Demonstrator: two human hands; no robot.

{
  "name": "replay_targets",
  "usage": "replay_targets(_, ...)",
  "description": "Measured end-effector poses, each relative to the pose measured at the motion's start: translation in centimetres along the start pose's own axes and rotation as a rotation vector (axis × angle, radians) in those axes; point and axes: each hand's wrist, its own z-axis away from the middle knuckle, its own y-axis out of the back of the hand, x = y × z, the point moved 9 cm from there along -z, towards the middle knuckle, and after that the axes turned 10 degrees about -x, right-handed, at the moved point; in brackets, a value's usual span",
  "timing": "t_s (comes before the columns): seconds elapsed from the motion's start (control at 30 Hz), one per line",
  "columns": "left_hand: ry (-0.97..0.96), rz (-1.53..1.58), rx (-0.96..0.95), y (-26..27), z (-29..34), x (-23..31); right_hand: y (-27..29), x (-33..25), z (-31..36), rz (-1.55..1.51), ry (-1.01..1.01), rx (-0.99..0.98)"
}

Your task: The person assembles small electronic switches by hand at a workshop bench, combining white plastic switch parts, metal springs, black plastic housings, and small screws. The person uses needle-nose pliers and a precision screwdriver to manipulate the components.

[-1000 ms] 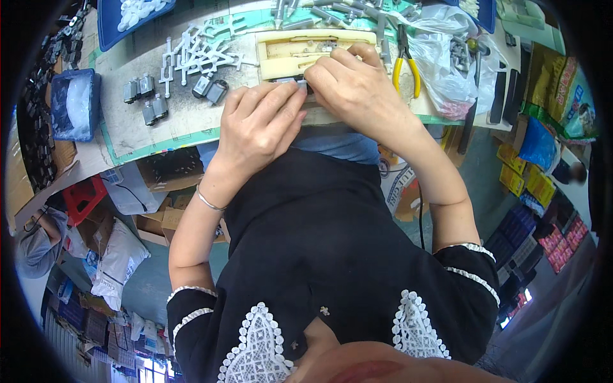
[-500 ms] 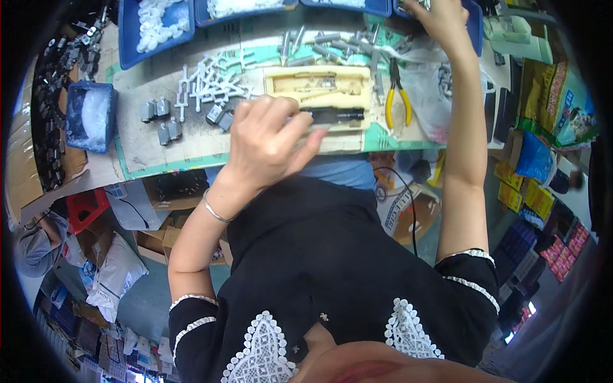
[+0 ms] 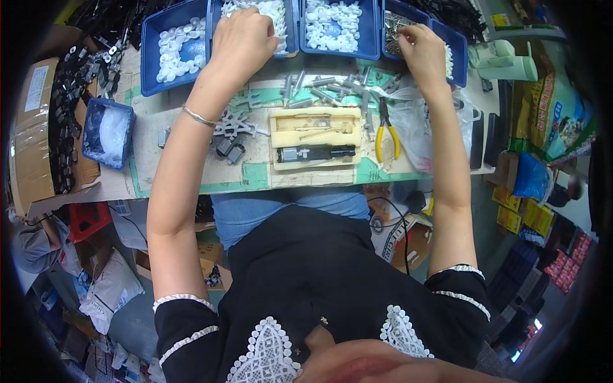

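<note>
My left hand point(image 3: 246, 39) is over the blue bin point(image 3: 292, 45) of small white plastic parts point(image 3: 276, 22), its fingers curled and partly hidden. At the bin of small metal pins or screws point(image 3: 394, 24), my right hand point(image 3: 423, 57) has thumb and forefinger pinched together; anything between them is too small to make out. Before me on the bench sits a cream fixture point(image 3: 276, 137) with two long recesses. In its nearer recess lies a black, rod-like assembly point(image 3: 329, 152) with a grey block point(image 3: 291, 154) at its left end.
Yellow-handled pliers point(image 3: 380, 143) lie right of the fixture, beside a clear plastic bag point(image 3: 412, 137). Grey tubes point(image 3: 325, 94) are strewn behind it. White branched parts point(image 3: 239, 126) and grey blocks point(image 3: 230, 150) lie left. A small blue tub point(image 3: 131, 137) stands farther left.
My left hand has gone from above the fixture forward and left to the white-parts bin, uncovering the black assembly. My right hand stays at the metal-parts bin. The view has shifted, showing more of the bins.
</note>
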Motion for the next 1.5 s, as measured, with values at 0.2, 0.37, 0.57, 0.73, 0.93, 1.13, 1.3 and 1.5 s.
replay_targets(0.2, 0.040, 0.148, -0.005, 0.0, 0.1, -0.5, 2.4, -0.8, 1.3, -0.557, -0.169, 0.118)
replay_targets(0.37, 0.382, 1.564, -0.086, -1.6, 5.3, 2.1, 3.6, -11.3, 4.3, -1.203, 0.019, 0.024)
replay_targets(0.57, 0.398, 2.175, -0.046, -3.0, 9.3, 6.2, 4.9, -15.7, 6.7, -0.982, 0.163, 0.012)
replay_targets(0.73, 0.362, 2.210, 0.057, -2.3, 10.7, 7.0, 4.9, -15.7, 7.3, -1.207, 0.112, 0.022)
replay_targets(0.93, 0.308, 1.924, 0.165, -1.8, 12.5, 7.1, 7.1, -18.0, 8.7, -0.702, 0.296, 0.083)
replay_targets(1.13, 0.288, 1.764, 0.065, -1.6, 15.0, 7.6, 4.3, -17.0, 10.9, -0.906, 0.121, -0.183)
replay_targets(1.3, 0.282, 1.659, -0.202, -2.2, 16.7, 8.8, 3.3, -18.4, 13.1, -0.875, 0.308, -0.372)
replay_targets(1.5, 0.362, 1.312, -0.137, -2.3, 17.1, 8.3, 1.3, -17.1, 13.7, -0.518, 0.260, -0.222)
